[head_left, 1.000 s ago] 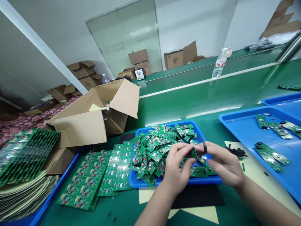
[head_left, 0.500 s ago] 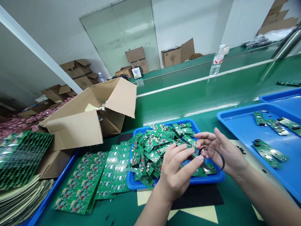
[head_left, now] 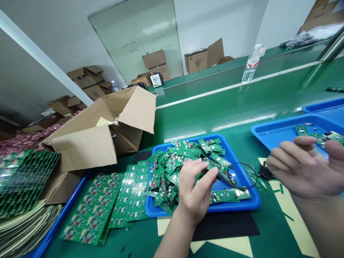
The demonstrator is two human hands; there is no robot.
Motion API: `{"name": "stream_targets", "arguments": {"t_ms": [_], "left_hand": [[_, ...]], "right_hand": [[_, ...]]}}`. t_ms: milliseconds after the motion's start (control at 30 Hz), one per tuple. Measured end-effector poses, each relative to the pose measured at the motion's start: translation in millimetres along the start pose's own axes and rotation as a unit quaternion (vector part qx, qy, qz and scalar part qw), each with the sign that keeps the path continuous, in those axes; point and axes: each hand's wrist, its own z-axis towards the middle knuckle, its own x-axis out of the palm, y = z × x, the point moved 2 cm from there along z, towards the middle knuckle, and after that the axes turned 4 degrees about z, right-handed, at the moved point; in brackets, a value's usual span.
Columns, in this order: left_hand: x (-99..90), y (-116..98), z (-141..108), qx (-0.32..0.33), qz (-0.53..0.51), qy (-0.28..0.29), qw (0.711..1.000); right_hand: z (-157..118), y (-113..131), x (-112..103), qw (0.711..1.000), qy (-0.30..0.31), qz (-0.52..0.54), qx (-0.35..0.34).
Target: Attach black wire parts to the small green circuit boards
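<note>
My left hand [head_left: 195, 190] is over the near-left part of a blue tray [head_left: 248, 206] heaped with narrow green circuit boards [head_left: 185, 154]. Its fingers are spread and slightly bent, and I see nothing held in them; the tips may touch boards below. A thin black loop [head_left: 243, 163] lies across the tray's right edge, apart from my right hand. My right hand [head_left: 309, 165] is raised in front of the right-hand blue tray, motion-blurred, palm showing, fingers loosely curled and thumb apart. It appears to hold nothing.
Panels of joined circuit boards [head_left: 92, 208] lie left of the tray. Behind them stands an open cardboard box [head_left: 83, 145]. Another blue tray [head_left: 264, 138] with loose boards is on the right. Small green offcuts [head_left: 287, 215] lie near yellow paper. A water bottle [head_left: 251, 66] stands farther back.
My right hand has moved right, away from the black loop, which now lies at the tray's edge. My left hand has shifted slightly left. A board at the tray's front right is uncovered.
</note>
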Motion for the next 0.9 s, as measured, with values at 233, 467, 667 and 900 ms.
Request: {"name": "stream_targets", "arguments": {"t_ms": [233, 467, 667, 900], "left_hand": [[4.9, -9.5, -1.5, 0.075, 0.008, 0.045, 0.996], [3.6, 2.0, -1.7, 0.031, 0.047, 0.021, 0.998], [-4.1, 5.6, 2.5, 0.001, 0.054, -0.021, 0.998], [-9.0, 2.8, 1.6, 0.013, 0.023, -0.054, 0.998]], "right_hand": [[-9.4, -19.7, 14.0, 0.967, 0.148, -0.205, -0.022], [-14.6, -31.1, 25.6, 0.903, 0.202, -0.356, 0.128], [-11.3, -40.6, 16.4, 0.849, 0.193, -0.470, 0.145], [9.8, -23.2, -22.0, 0.736, -0.094, -0.669, 0.032]]}}
